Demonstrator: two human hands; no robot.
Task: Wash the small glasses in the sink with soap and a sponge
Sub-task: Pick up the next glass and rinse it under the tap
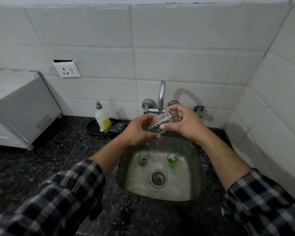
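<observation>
A clear glass (162,122) is held tilted under the tap (161,96), above the steel sink (192,171). My right hand (186,124) grips its base end, and my left hand (140,132) curls round its mouth end. Water drips from the glass into the sink. Two small green glasses stand upright in the sink, one at the left (143,158) and one at the right (172,160). A soap bottle (102,119) stands on a black plate (92,129) left of the tap, with a dark sponge (118,127) beside it.
A dark speckled counter (58,159) surrounds the sink. A white appliance (19,108) stands at the left. White tiled walls close in behind and on the right, with a socket (67,69) on the back wall. A small valve (198,109) sits right of the tap.
</observation>
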